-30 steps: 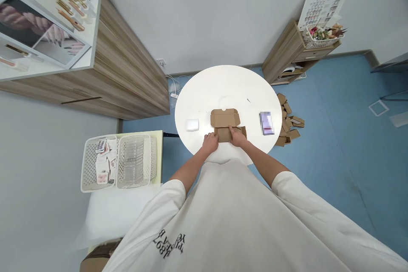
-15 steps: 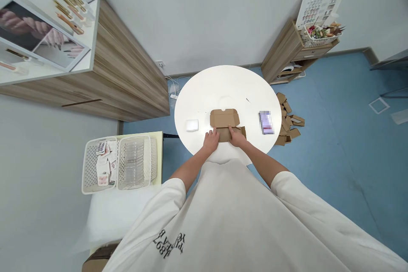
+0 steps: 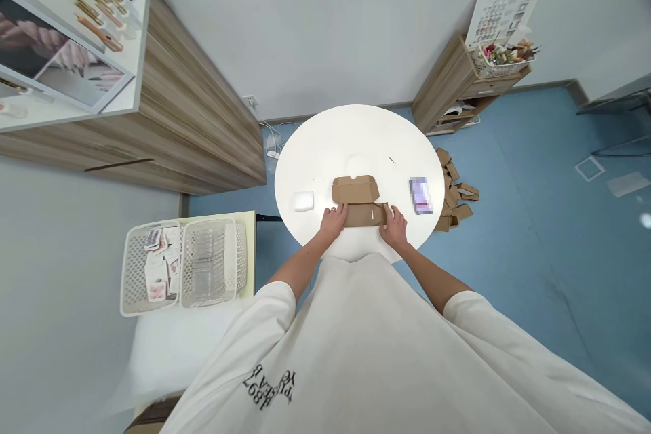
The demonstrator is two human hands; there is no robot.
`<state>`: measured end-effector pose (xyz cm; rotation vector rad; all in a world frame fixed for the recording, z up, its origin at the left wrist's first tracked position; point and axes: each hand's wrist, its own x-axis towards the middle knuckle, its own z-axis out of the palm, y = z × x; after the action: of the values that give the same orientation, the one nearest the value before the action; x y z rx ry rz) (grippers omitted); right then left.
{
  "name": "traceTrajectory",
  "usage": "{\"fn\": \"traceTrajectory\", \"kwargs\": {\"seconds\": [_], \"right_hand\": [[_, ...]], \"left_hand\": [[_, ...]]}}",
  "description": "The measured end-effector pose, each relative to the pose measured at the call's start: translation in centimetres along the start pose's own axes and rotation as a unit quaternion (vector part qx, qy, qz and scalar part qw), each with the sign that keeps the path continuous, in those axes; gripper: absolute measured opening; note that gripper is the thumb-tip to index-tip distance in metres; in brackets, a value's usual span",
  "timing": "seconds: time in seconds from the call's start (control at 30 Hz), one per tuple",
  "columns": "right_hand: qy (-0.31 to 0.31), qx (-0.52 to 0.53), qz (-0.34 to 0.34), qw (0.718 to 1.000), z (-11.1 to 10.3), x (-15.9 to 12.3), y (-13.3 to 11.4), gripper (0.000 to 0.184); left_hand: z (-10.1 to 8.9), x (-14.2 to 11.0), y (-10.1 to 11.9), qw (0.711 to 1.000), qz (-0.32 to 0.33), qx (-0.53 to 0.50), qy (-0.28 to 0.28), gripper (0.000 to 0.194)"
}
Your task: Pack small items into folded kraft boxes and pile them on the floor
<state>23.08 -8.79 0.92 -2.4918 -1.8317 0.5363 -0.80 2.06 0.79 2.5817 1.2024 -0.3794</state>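
An opened brown cardboard box (image 3: 357, 216) lies on the round white table (image 3: 315, 142), its lid flap (image 3: 356, 190) folded back away from me. My left hand (image 3: 333, 222) holds the box's left end, fingers closed at the edge. At the right end, my right hand (image 3: 394, 227) grips the side flap. A small white mark shows inside the box near that hand. Left of the box sits a white stack of what looks like small pads or sheets (image 3: 304, 201). A purple pixelated item (image 3: 421, 195) lies to the right.
A small thin dark object (image 3: 392, 160) lies toward the back of the table. Several folded cardboard boxes (image 3: 452, 196) are heaped on the floor at right. White baskets (image 3: 152, 264) stand on a side table at left. A wooden cabinet (image 3: 198, 95) flanks the wall.
My right hand has slid right from the box's front panel to its right end, uncovering the small white mark. My left hand stays at the left end. The view has shifted slightly.
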Motion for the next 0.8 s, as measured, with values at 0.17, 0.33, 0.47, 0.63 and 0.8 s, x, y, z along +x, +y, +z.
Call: {"fn": "traceTrajectory", "kwargs": {"seconds": [0.17, 0.33, 0.47, 0.63, 0.8], "right_hand": [[-0.061, 0.035, 0.026, 0.997, 0.4, 1.4, 1.1, 0.076], [-0.093, 0.064, 0.046, 0.993, 0.1, 3.6, -0.2, 0.052], [-0.097, 0.082, 0.035, 0.991, -0.4, 4.1, -0.9, 0.037], [-0.078, 0.081, -0.009, 0.994, -1.5, 3.9, -1.8, 0.045], [-0.057, 0.122, -0.038, 0.99, -1.8, 3.5, -3.5, 0.065]], "left_hand": [[-0.7, 0.3, 0.1, 1.0, -0.001, 0.003, -0.017, 0.096], [-1.4, 0.5, 0.4, 0.999, -0.005, -0.004, -0.036, 0.096], [-1.4, 0.5, 0.4, 0.999, -0.008, -0.001, -0.035, 0.094], [-1.4, 0.6, 0.3, 0.999, -0.004, -0.005, -0.036, 0.093], [-1.4, 0.7, 0.2, 0.999, -0.005, -0.02, -0.036, 0.096]]}}
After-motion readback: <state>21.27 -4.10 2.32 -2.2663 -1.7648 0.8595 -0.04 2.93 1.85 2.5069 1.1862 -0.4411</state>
